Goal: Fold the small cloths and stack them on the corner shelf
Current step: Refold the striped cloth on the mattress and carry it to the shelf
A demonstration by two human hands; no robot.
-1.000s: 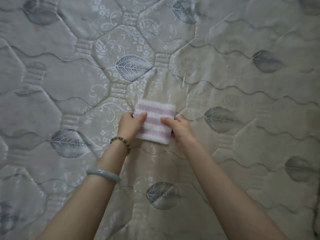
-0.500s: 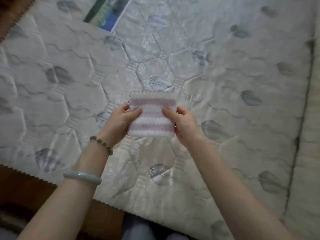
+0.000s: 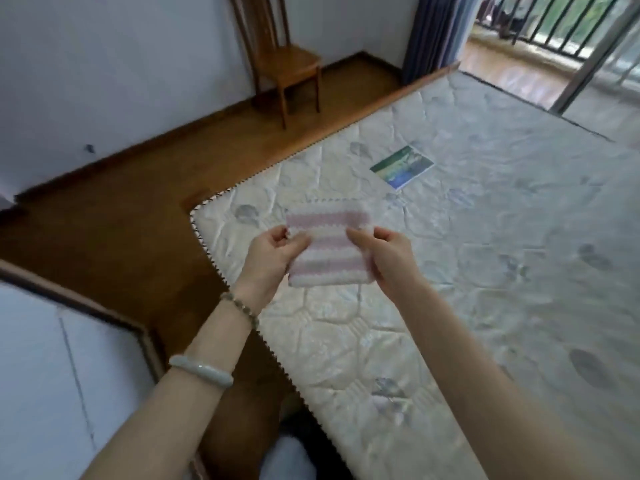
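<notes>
We hold the folded cloth (image 3: pixel 329 249) in both hands, off the bed (image 3: pixel 485 271), in the air over its near-left corner. Left hand (image 3: pixel 273 261) pinches the left edge, thumb on top. Right hand (image 3: pixel 388 261) pinches the right edge the same way, so the fingers (image 3: pixel 356 237) on both sides are closed on the cloth. Pink and white stripes face up. Change vs a second ago: then the cloth lay flat on the bed under both hands, view straight down. Half a second ago it was already lifted, same grip. Now the view has tilted up: floor (image 3: pixel 121 202), chair (image 3: pixel 284 60) by the wall, curtain (image 3: pixel 433 32) and railing (image 3: pixel 561 26) at top right have come into view. The card (image 3: pixel 401 167) on the bed, at upper left half a second ago, now sits beyond and right of the cloth, well apart. Bead bracelet (image 3: pixel 240 308) and bangle (image 3: pixel 201 370) on the left arm, unchanged. White panel (image 3: pixel 52 375) at lower left; we cannot tell what it is.
</notes>
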